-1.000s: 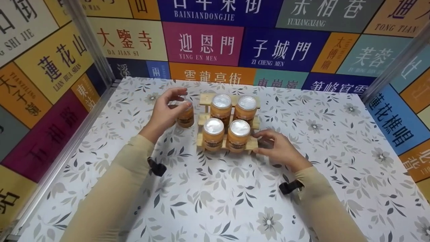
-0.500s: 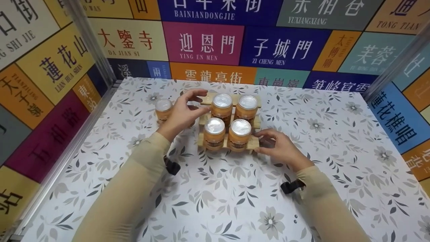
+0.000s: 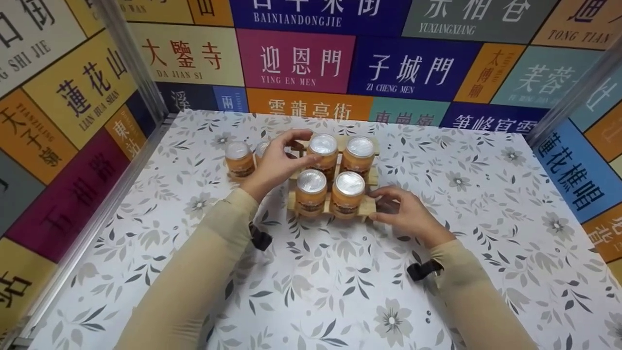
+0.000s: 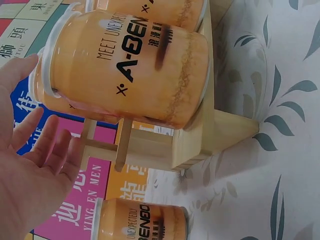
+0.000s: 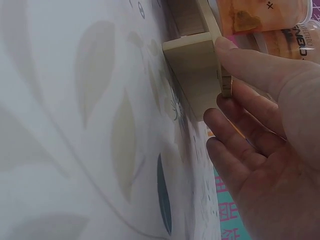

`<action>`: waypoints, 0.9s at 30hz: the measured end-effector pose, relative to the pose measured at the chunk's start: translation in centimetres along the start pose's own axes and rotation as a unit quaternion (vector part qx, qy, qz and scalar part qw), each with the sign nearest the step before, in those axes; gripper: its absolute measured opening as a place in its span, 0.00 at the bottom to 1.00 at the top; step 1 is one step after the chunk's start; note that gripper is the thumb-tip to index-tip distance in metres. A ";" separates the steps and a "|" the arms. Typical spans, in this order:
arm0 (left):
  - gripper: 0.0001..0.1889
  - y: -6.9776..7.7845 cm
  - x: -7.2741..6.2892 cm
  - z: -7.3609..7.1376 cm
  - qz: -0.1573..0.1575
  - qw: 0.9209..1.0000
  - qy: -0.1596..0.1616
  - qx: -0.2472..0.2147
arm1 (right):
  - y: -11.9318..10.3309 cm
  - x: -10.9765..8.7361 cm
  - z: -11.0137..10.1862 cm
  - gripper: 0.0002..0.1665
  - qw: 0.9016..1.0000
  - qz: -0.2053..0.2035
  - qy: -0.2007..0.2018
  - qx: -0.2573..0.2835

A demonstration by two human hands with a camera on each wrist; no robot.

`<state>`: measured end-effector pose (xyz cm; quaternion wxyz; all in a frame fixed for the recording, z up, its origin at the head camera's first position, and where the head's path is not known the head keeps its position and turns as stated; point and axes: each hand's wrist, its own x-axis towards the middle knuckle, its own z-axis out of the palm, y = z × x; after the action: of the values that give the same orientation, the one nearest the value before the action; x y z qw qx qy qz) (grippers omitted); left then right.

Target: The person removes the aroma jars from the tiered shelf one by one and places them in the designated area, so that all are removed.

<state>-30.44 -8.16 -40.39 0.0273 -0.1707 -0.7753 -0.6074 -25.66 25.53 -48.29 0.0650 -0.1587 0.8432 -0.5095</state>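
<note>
In the head view, a stepped wooden rack (image 3: 367,208) bears upright orange jars with silver lids. My left hand (image 3: 279,163) reaches round the back-left jar (image 3: 322,150), its thumb across the jar's front and its fingers at the far side of the lid. The left wrist view has my left hand (image 4: 37,135) spanning that jar's lid, behind a nearer jar (image 4: 135,65) that hides most of its body. My right hand (image 3: 408,214) holds the rack's lower right end; in the right wrist view, the thumb lies on the board (image 5: 226,82) with fingers below it.
Left of the rack, one jar (image 3: 239,160) stands on the flower-patterned table (image 3: 311,291), and another jar (image 3: 262,147) is partly hidden by my left hand. The back-right jar (image 3: 359,153) and two front jars stand close beside the held one. Sign-covered walls (image 3: 301,63) enclose the table.
My left hand has let go of a jar left of the rack and moved right to the rack's back-left jar. My right hand stays at the rack's end.
</note>
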 end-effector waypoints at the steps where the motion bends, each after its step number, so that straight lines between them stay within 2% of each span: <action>1: 0.33 0.1 0.1 0.1 0.002 1.000 -0.002 0.000 | 0.0 0.0 0.0 0.31 1.000 0.002 0.000 0.004; 6: 0.33 0.2 0.6 0.6 0.000 1.000 -0.010 0.006 | -0.1 0.1 -0.1 0.31 1.000 0.001 0.001 0.007; 12: 0.36 0.4 0.9 1.3 -0.029 0.999 -0.015 0.025 | 0.0 0.1 -0.2 0.30 1.000 -0.009 -0.005 0.022; 15: 0.34 0.6 1.0 1.5 -0.033 0.999 -0.014 0.025 | 0.2 0.1 -0.2 0.30 1.000 -0.012 -0.005 0.022; 20: 0.32 0.9 1.0 1.5 -0.041 0.999 -0.001 0.011 | 0.1 0.1 -0.3 0.30 1.000 -0.018 -0.004 0.007; 27: 0.31 0.8 1.0 1.8 -0.053 0.998 0.012 -0.021 | 0.2 0.0 -0.2 0.30 1.000 -0.009 -0.008 0.018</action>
<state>-30.86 -6.08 -39.82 0.0006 -0.1225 -0.7697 -0.6266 -25.72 25.77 -48.35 0.0703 -0.1692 0.8318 -0.5239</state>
